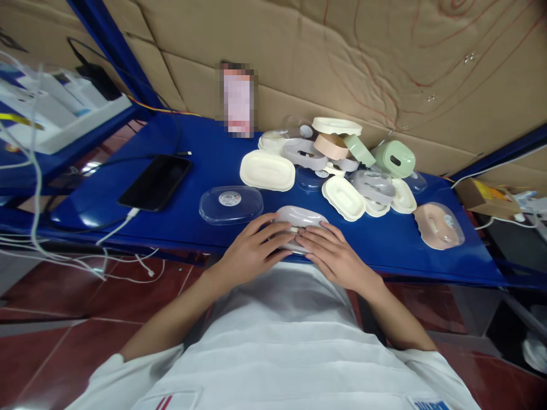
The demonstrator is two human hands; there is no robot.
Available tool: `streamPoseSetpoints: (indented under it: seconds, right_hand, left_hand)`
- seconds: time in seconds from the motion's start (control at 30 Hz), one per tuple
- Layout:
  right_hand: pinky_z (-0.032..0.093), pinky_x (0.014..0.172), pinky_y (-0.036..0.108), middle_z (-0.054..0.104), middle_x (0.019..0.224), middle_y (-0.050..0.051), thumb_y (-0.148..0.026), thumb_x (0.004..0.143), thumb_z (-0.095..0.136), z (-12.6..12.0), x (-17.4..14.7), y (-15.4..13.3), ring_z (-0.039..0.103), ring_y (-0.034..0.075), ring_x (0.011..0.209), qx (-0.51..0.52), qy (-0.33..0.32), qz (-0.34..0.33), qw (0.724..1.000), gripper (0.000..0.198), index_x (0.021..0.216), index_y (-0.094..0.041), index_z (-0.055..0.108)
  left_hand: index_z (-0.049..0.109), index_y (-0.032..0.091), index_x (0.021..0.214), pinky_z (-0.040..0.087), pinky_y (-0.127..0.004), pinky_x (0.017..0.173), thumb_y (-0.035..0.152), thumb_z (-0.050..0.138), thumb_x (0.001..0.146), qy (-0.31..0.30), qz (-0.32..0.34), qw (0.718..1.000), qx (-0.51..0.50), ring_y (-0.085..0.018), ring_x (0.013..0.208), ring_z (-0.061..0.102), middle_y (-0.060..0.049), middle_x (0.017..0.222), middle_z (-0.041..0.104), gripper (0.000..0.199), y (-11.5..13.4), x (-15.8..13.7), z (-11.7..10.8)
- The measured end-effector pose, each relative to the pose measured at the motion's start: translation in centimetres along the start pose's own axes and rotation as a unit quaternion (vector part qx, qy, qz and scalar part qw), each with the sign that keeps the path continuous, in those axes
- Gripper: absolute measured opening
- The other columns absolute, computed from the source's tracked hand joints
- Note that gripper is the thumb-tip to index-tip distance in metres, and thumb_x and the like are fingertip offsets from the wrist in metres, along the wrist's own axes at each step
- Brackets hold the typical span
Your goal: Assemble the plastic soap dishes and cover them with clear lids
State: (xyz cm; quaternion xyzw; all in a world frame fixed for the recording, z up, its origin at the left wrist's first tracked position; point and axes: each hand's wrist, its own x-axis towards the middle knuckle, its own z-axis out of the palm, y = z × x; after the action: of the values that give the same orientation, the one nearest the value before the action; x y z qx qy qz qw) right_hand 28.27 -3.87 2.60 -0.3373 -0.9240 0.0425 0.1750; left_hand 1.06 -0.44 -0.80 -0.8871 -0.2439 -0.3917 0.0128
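At the near edge of the blue table (pixel 290 259), a pale grey oval plastic box part (pixel 302 214) is held in both hands. My left hand (pixel 258 250) has its fingers over the left side of it. From the right, my right hand (pixel 333 253) lays its fingers across its middle, and the fingertips of both hands almost meet. A small light piece (pixel 294 229) shows by the fingertips; its kind is hidden. Just left of my hands lies a clear oval lid (pixel 231 205) with a round white label. Beyond, a cream oval tray (pixel 267 171) lies flat.
A pile of box parts includes a peach ring (pixel 331 146), a green box (pixel 395 159) and a cream insert (pixel 344 198). A peach box with clear lid (pixel 439 225) sits at right. A cabled black phone (pixel 156 182) lies left. Cardboard (pixel 290 62) stands behind; white cables (pixel 38 228) hang left.
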Motion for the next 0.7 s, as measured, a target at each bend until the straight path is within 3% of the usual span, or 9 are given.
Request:
streamPoseSetpoints:
  seconds: [0.1, 0.3, 0.4, 0.53, 0.7]
  right_hand:
    - [0.029, 0.135, 0.058, 0.068, 0.155, 0.006, -0.02, 0.113, 0.052, -0.2, 0.0, 0.0, 0.056, 0.024, 0.151, 0.017, -0.001, 0.006, 1.0, 0.05, 0.162, -0.028, 0.053]
    - [0.031, 0.136, 0.056, 0.061, 0.162, 0.007, -0.026, 0.113, 0.053, -0.2, -0.4, 0.8, 0.05, 0.024, 0.157, 0.003, 0.0, 0.002, 1.0, 0.046, 0.159, -0.027, 0.056]
    - [0.039, 0.13, 0.056, 0.057, 0.165, 0.011, -0.033, 0.114, 0.052, -0.9, -1.1, 3.2, 0.05, 0.028, 0.156, -0.032, 0.062, 0.088, 0.994, 0.049, 0.162, -0.027, 0.052]
    - [0.044, 0.122, 0.061, 0.055, 0.165, 0.018, -0.046, 0.112, 0.051, -1.0, -2.1, 6.3, 0.051, 0.037, 0.154, -0.128, 0.12, 0.244, 0.954, 0.058, 0.165, -0.023, 0.047]
    - [0.05, 0.114, 0.056, 0.063, 0.158, 0.016, -0.044, 0.112, 0.05, -0.1, -2.5, 7.0, 0.062, 0.035, 0.141, -0.143, 0.104, 0.245, 0.953, 0.044, 0.147, -0.022, 0.066]
  left_hand:
    - [0.07, 0.018, 0.123, 0.062, -0.048, 0.107, 0.029, 0.079, 0.1, 0.011, 0.0, 1.0, -0.011, -0.026, 0.115, 0.07, -0.01, 0.117, 0.079, 0.028, 0.1, 0.2, -0.1]
    - [0.073, 0.02, 0.123, 0.059, -0.048, 0.11, 0.022, 0.081, 0.096, -0.001, -0.015, 0.999, -0.04, -0.026, 0.119, 0.067, -0.01, 0.117, 0.078, 0.028, 0.1, 0.3, -0.3]
    - [0.073, 0.02, 0.121, 0.06, -0.049, 0.11, 0.022, 0.08, 0.097, -0.008, -0.036, 0.998, -0.052, -0.027, 0.123, 0.065, -0.011, 0.12, 0.077, 0.025, 0.1, 0.2, -0.4]
    - [0.073, 0.022, 0.122, 0.061, -0.05, 0.109, 0.021, 0.079, 0.097, -0.021, -0.049, 0.996, -0.07, -0.028, 0.126, 0.065, -0.011, 0.123, 0.076, 0.025, 0.0, 0.1, -0.5]
    - [0.072, 0.02, 0.122, 0.061, -0.049, 0.111, 0.022, 0.077, 0.099, -0.027, -0.046, 0.996, -0.069, -0.028, 0.127, 0.064, -0.011, 0.123, 0.075, 0.024, 0.0, 0.1, -0.4]
